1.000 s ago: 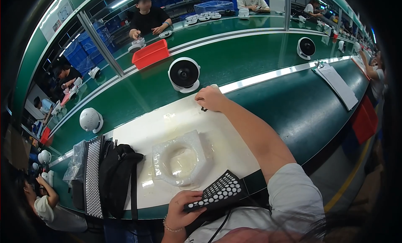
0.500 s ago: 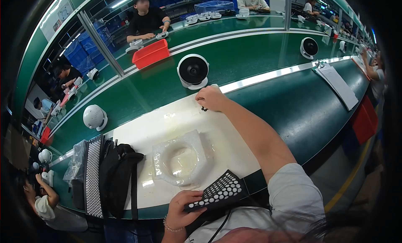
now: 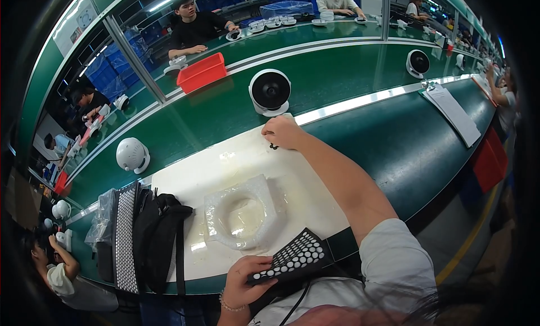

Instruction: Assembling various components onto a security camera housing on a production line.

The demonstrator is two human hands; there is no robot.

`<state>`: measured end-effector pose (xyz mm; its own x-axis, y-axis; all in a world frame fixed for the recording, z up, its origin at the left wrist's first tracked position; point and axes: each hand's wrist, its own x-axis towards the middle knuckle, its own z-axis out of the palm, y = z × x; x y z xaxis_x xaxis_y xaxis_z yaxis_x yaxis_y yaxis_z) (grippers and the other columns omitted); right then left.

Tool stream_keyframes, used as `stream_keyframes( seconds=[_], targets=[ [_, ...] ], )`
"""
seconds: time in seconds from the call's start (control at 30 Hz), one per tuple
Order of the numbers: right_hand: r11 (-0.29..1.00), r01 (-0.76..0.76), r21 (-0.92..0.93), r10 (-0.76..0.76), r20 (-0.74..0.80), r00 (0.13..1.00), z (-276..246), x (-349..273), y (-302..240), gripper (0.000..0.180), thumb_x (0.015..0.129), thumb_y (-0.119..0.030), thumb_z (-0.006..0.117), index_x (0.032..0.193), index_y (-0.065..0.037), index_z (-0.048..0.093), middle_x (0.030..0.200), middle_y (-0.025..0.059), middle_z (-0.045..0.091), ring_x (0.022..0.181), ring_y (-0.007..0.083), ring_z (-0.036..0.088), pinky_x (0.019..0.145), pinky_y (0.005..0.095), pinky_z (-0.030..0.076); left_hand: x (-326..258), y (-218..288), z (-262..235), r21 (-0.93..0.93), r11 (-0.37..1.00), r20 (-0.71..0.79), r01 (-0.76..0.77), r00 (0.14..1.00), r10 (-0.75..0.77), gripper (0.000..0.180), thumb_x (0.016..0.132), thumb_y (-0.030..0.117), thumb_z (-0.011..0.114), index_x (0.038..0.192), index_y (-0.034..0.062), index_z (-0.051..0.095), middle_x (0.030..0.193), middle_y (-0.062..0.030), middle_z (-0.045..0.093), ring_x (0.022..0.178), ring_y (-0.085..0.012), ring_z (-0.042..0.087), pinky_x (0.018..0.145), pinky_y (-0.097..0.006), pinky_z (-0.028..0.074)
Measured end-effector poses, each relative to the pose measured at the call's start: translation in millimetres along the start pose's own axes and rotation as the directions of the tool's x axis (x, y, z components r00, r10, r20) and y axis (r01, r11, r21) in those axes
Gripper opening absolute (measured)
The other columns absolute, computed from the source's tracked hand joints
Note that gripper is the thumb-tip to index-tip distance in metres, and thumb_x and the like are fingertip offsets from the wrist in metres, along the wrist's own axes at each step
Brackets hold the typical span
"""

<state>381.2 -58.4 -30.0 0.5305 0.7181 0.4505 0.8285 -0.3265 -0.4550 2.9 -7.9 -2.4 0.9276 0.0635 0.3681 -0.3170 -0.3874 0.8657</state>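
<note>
My left hand [image 3: 246, 280], at the bench's front edge, grips a black panel dotted with white circles [image 3: 297, 257], its fingers over the left end. My right arm stretches forward. My right hand [image 3: 283, 133] rests with curled fingers at the far edge of the white work sheet [image 3: 304, 174]; whatever it may hold is hidden. Small black pieces [image 3: 274, 146] lie just under it. Between my hands sits a white foam block [image 3: 273, 209] with a round hollow. Beyond my right hand, on the green conveyor belt [image 3: 332, 81], stands a round white fan with a black front [image 3: 270, 91].
At the left lie a black bag [image 3: 160, 230], a white-dotted black strip [image 3: 125, 236] and clear plastic wrap [image 3: 102, 219]. More white fans [image 3: 133, 155] stand along the belt. A clipboard with papers [image 3: 453, 113] lies at the right. Co-workers sit beyond a red bin [image 3: 201, 73].
The fans on the near belt have shifted to the right. Across the belt, a co-worker's hand has moved right with a white part. My two hands have barely moved.
</note>
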Motion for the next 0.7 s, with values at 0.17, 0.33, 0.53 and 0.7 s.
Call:
stream_keyframes(
  seconds=[0.17,0.33,0.53,0.7],
  targets=[
    [1.0,0.004,-0.02,-0.004,-0.011,1.0,0.3,0.0,-1.2,0.018,0.071,-0.016,0.056,0.083,-0.012,0.068,0.083,0.01,0.064,0.081,0.0289,0.06,0.074,0.0376,0.047,-0.1,-0.4,-0.5,0.001,1.0,0.003,0.001,1.0,-0.001,0.038,0.055,-0.002,0.075,0.089,0.0006,0.059,0.1,-0.0137,0.061,0.088,-0.0248,0.06,0.076,-0.031,0.047],
    [0.999,0.039,-0.004,-0.04,-0.054,0.998,2.7,-1.3,1.7,0.014,0.07,-0.016,0.055,0.075,-0.011,0.067,0.077,0.0116,0.062,0.075,0.0309,0.059,0.069,0.0397,0.047,1.1,1.5,0.5,-0.011,1.0,0.003,0.006,1.0,-0.006,0.038,0.055,-0.002,0.075,0.089,0.0002,0.059,0.1,-0.0138,0.061,0.088,-0.025,0.06,0.077,-0.031,0.047],
    [0.999,0.053,0.01,-0.053,-0.044,0.998,-0.4,-0.8,-1.3,0.012,0.071,-0.015,0.053,0.07,-0.01,0.064,0.075,0.011,0.061,0.074,0.0313,0.058,0.068,0.0395,0.047,1.0,1.5,0.3,-0.006,1.0,0.004,0.007,1.0,-0.007,0.037,0.055,-0.001,0.075,0.089,0.0,0.059,0.1,-0.0138,0.061,0.088,-0.0252,0.06,0.077,-0.031,0.047],
    [0.999,0.043,-0.014,-0.043,-0.015,0.999,-1.8,0.3,-0.7,0.012,0.071,-0.015,0.054,0.071,-0.011,0.065,0.076,0.0105,0.062,0.075,0.0308,0.059,0.068,0.0393,0.047,1.1,0.7,0.9,0.0,1.0,0.006,0.007,1.0,-0.007,0.037,0.055,-0.001,0.075,0.089,0.0004,0.059,0.1,-0.0134,0.061,0.088,-0.025,0.06,0.077,-0.031,0.047]
  ],
)
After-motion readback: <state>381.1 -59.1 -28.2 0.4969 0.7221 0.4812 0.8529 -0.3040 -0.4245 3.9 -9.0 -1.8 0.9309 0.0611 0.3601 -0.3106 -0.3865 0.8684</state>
